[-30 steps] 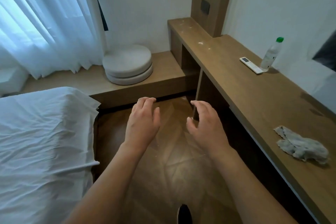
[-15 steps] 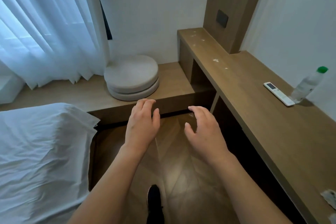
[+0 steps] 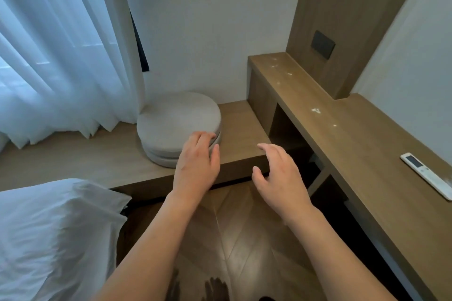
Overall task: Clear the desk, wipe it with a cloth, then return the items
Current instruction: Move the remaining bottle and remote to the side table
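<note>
Both arms reach forward, left hand (image 3: 197, 166) and right hand (image 3: 281, 176) palms-down, each grip released, fingers loosely curved.

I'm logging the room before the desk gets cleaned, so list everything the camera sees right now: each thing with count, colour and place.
desk: one, brown wood, along the right wall
remote control: one, white, on the desk near the right edge of view
white specks: several, scattered on the far part of the desk
wall switch plate: one, dark, on the wooden panel above the desk
round cushions: two stacked, beige, on the low wooden bench under the window
curtain: one, sheer white, at left
bed sheet: white, lower left
floor: brown wood, between bed and desk
left hand: one, empty, in front of the cushions
right hand: one, empty, fingers relaxed
</note>
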Tool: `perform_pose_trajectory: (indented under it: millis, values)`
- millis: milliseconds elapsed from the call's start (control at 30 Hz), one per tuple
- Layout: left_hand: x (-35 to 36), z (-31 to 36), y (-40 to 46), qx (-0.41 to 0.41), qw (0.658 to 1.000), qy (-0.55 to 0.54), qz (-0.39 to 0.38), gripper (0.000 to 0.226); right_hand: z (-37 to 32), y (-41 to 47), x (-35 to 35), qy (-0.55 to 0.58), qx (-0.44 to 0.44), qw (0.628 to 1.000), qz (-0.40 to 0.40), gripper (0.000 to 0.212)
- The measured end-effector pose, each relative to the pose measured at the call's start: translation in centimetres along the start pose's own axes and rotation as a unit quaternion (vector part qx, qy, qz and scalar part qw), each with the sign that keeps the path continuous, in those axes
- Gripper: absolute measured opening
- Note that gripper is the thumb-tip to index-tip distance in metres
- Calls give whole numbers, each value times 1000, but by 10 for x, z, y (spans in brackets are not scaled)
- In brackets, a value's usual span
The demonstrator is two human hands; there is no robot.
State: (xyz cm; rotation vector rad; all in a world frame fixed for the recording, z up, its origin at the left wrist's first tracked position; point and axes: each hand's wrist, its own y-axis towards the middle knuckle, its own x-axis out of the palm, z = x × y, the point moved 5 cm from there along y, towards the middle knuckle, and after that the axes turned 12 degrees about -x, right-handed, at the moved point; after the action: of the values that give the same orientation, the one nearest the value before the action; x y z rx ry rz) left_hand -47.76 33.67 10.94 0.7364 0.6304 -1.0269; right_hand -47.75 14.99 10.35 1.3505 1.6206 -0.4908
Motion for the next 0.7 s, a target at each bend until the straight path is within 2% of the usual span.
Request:
perform_pose_trajectory:
  millis: [367,600,700]
  values:
    - [58,-45,176,-31,999,16,-13,27,44,187,60,33,-8,999,-24,54]
    - [67,-37,312,-28,998,47,9,30,65,322,65,59,-15,998,-22,56]
    - [87,-35,352,-27,999,46,-11,31,77,360,70,61,2,998,-22,55]
